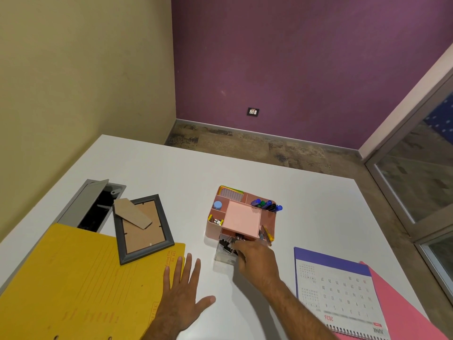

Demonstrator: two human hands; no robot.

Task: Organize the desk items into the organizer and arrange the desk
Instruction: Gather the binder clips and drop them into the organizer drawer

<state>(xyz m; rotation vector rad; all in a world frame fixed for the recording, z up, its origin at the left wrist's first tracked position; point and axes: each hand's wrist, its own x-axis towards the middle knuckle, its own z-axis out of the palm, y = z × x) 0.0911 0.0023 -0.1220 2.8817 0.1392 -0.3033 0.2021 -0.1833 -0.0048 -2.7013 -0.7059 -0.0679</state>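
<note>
Our right hand (pixel 255 258) curled over the clips (pixel 226 243) in the clear drawer (pixel 224 258) before the organizer (pixel 242 217), grip unclear, while our left hand (pixel 182 290) lay spread flat on the desk (pixel 171 173).

Right hand (pixel 257 260) hides its fingertips in the drawer (pixel 224 260); calendar (pixel 340 293) cut off below.

white table (pixel 171 173) | left: yellow folder (pixel 81 285) with grey picture frame (pixel 143 229) partly on it | centre: pink organizer (pixel 242 217) | right: calendar (pixel 340 290) over pink folder (pixel 404 305) | left hand (pixel 182 293) flat on top
</note>
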